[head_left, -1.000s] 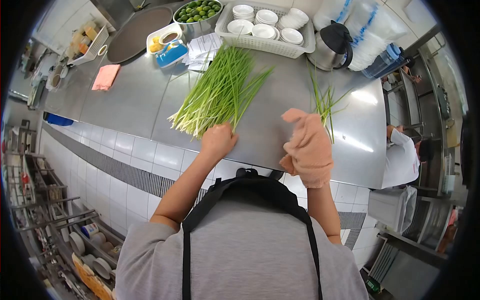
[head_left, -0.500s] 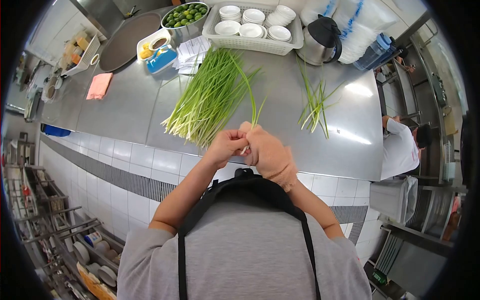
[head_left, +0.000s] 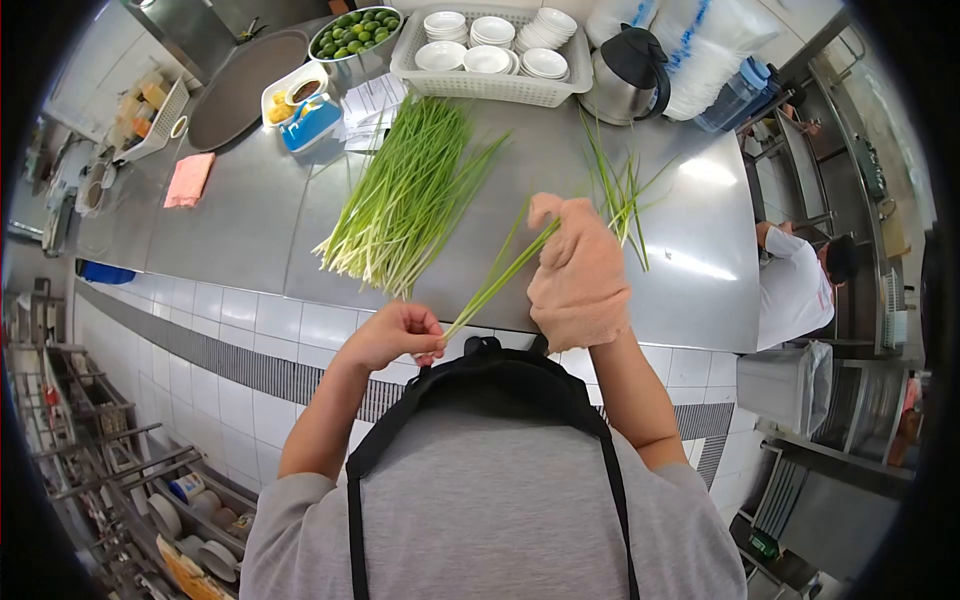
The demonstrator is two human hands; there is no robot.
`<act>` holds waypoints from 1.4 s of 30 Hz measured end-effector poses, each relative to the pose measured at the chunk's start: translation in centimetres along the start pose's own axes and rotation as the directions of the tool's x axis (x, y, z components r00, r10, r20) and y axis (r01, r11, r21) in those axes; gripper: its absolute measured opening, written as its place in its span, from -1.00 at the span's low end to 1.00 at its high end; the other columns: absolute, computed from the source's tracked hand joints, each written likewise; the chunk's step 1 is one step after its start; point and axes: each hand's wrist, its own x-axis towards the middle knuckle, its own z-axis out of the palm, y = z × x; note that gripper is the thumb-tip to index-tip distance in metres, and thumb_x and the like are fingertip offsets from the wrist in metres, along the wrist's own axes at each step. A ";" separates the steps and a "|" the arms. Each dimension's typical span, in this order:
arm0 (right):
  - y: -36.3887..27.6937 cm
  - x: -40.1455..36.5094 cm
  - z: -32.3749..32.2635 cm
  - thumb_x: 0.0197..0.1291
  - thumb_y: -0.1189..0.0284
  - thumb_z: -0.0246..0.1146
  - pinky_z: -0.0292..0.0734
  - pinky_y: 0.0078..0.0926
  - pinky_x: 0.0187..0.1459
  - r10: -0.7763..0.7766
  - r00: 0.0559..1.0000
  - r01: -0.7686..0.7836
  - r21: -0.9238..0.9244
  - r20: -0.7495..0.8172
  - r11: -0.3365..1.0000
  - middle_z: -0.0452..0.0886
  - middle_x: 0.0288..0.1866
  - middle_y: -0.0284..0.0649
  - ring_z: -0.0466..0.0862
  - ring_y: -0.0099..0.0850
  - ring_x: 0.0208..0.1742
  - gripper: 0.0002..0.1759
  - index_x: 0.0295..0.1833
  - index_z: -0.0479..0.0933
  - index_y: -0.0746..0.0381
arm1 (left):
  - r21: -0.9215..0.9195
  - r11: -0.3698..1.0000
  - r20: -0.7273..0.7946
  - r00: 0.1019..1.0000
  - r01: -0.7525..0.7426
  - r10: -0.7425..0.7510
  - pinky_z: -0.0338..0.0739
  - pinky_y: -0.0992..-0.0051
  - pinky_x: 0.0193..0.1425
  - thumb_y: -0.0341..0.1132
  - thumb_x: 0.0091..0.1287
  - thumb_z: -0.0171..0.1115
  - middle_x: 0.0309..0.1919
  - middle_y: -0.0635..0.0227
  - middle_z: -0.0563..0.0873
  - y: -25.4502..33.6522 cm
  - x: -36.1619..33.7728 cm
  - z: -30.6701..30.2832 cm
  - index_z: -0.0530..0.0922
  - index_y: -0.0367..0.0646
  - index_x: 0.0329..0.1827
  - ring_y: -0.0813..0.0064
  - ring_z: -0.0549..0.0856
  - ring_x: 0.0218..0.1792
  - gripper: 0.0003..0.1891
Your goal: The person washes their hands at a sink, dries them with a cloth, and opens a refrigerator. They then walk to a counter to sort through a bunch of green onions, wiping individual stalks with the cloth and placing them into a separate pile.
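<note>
My left hand (head_left: 398, 336) pinches the lower ends of a few long green stalks (head_left: 497, 280) near the counter's front edge. The stalks slant up and right to my right hand (head_left: 580, 270), which is wrapped in a peach cloth (head_left: 583, 285); its fingers are hidden under the cloth, closed around the upper part of the stalks. A large pile of green stalks (head_left: 405, 190) with white ends lies on the steel counter, left of my right hand. A smaller bunch of stalks (head_left: 622, 200) lies behind and to the right of that hand.
At the back of the counter (head_left: 240, 220) stand a bowl of green limes (head_left: 355, 32), a basket (head_left: 490, 88) of white dishes, and a kettle (head_left: 625, 75). A folded pink cloth (head_left: 189, 180) lies left. A person in white (head_left: 797, 290) is at the right.
My hands have moved apart: the left down and left with the stalk ends, the right up and right with the cloth. The held stalks now slant between them.
</note>
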 end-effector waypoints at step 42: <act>-7.1 -1.6 2.0 -0.18 0.56 0.10 0.43 -0.40 -0.29 0.283 0.732 0.012 -0.428 0.620 0.904 0.52 -0.38 -0.19 0.49 -0.23 -0.25 -0.83 -0.37 0.52 0.21 | -0.342 0.691 -0.578 0.722 -0.637 0.379 0.43 0.62 -0.38 -0.23 0.33 0.03 -0.57 0.49 0.50 4.5 4.0 3.9 0.52 -0.29 -0.13 0.64 0.50 -0.50 -0.72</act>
